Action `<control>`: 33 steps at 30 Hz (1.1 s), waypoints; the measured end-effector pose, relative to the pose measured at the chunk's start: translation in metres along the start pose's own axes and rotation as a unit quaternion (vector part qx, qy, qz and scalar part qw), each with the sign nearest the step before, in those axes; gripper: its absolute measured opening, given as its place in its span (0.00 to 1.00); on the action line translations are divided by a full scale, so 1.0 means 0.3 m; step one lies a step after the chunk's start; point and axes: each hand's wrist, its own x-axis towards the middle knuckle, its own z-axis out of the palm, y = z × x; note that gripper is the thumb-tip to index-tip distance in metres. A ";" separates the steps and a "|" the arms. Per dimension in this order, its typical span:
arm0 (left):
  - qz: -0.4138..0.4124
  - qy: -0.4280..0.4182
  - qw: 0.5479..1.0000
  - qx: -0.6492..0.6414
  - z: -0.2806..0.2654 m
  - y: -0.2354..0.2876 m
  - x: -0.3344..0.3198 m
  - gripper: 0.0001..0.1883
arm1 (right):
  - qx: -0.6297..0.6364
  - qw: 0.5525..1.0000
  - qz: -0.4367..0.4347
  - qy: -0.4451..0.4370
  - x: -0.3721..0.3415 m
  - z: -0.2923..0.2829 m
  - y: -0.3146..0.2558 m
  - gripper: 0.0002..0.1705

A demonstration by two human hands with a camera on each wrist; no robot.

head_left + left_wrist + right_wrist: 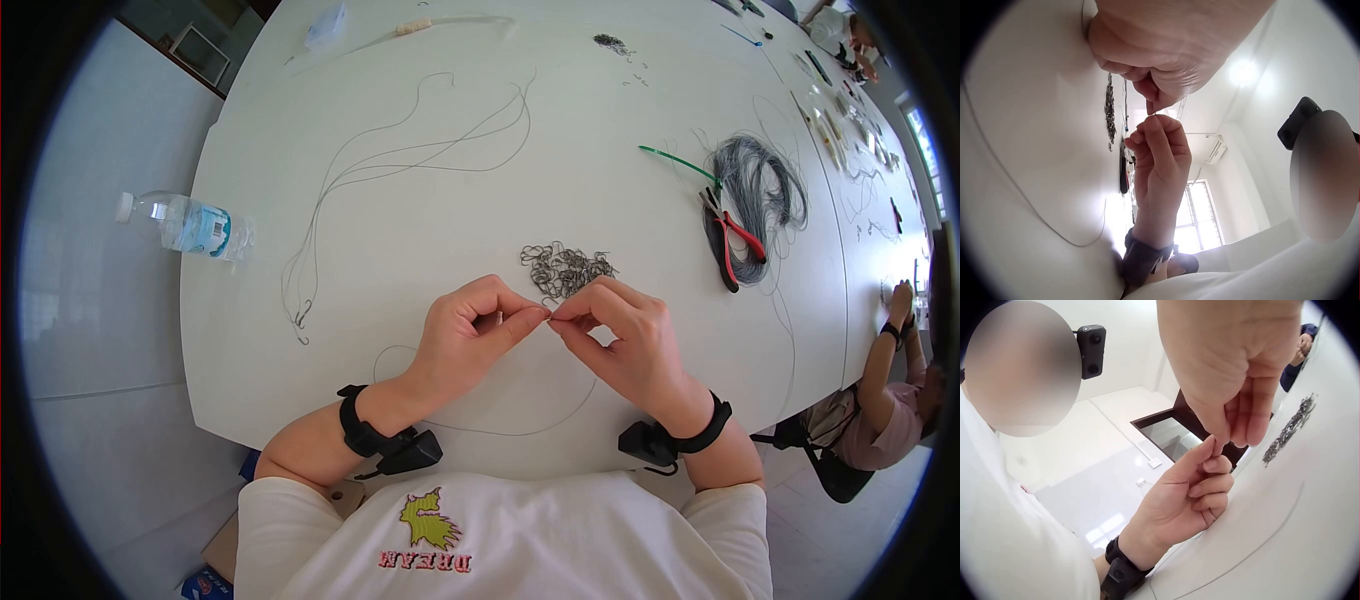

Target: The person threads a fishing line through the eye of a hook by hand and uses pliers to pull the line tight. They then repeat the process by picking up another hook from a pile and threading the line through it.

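Hooks (566, 270), pliers (721, 245), bottle (207, 230) on white table (400, 245)

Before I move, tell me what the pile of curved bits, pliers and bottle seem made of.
Pile of curved bits: likely metal, dark with slight glints. Pliers: seemingly greyish metal; coloured handles, probably plastic or rubber. Bottle: probably clear plastic, glossy, see-through with highlights.

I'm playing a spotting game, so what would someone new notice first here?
Probably the left hand and right hand, pinching something too tiny to make out, in front of a pile of dark hooks. To the right, red-and-black pliers lie against a grey bundle of line. A blue-labelled bottle lies on its side at the table's left edge.
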 end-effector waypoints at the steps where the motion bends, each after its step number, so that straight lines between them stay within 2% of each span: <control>1: 0.006 0.001 1.000 -0.002 0.001 -0.003 0.001 0.04 | 0.002 1.000 0.005 0.000 0.000 0.000 -0.001 0.07; 18: 0.026 0.005 0.999 0.023 0.003 0.008 0.000 0.02 | -0.022 0.999 -0.030 0.006 0.004 -0.003 -0.004 0.08; 24: 0.052 0.010 0.998 0.037 0.005 0.007 0.001 0.01 | -0.036 0.999 -0.034 0.003 0.002 -0.002 0.001 0.08; 26: 0.085 0.018 0.994 0.070 0.004 0.012 0.003 0.01 | -0.039 0.999 -0.032 0.004 0.001 -0.001 0.005 0.08; 33: 0.093 0.026 0.992 0.076 0.002 0.003 0.009 0.02 | -0.029 0.999 -0.027 -0.007 0.004 -0.002 0.008 0.07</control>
